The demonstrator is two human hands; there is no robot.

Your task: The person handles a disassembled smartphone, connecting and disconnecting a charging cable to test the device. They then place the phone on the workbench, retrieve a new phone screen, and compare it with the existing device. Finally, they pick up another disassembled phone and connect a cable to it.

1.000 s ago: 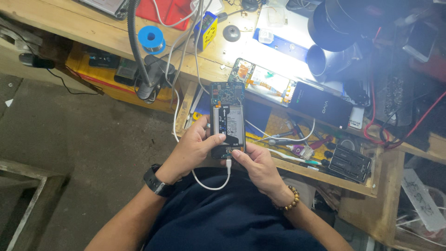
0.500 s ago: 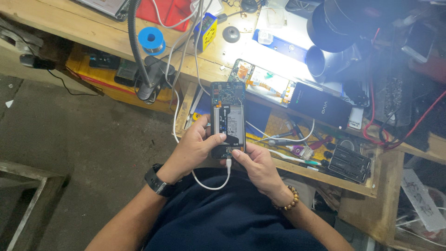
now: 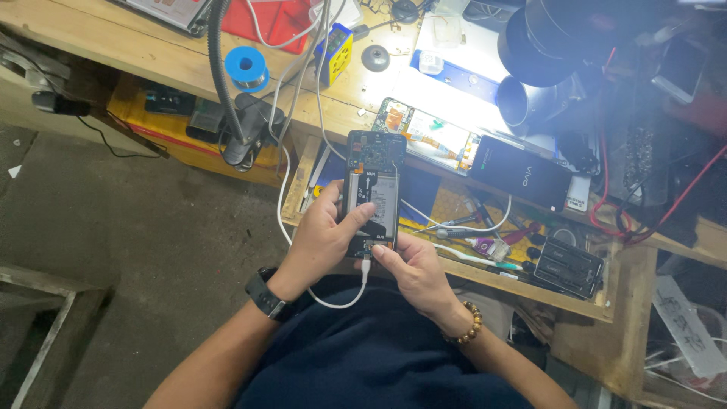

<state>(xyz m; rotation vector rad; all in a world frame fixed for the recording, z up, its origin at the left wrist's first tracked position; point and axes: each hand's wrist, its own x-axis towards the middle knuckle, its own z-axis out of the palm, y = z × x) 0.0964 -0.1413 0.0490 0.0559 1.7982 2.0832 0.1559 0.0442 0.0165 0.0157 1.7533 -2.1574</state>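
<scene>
While its back cover is off and the battery and circuit board lie exposed, an opened smartphone is held upright between both hands, above the person's lap and just short of the desk edge. Left hand: fingers closed around the phone's lower left side, thumb lying across the battery. Right hand: fingers pinched on the plug of a white cable at the phone's bottom port. Beyond the fingertips lie a second opened phone and a blue solder spool.
</scene>
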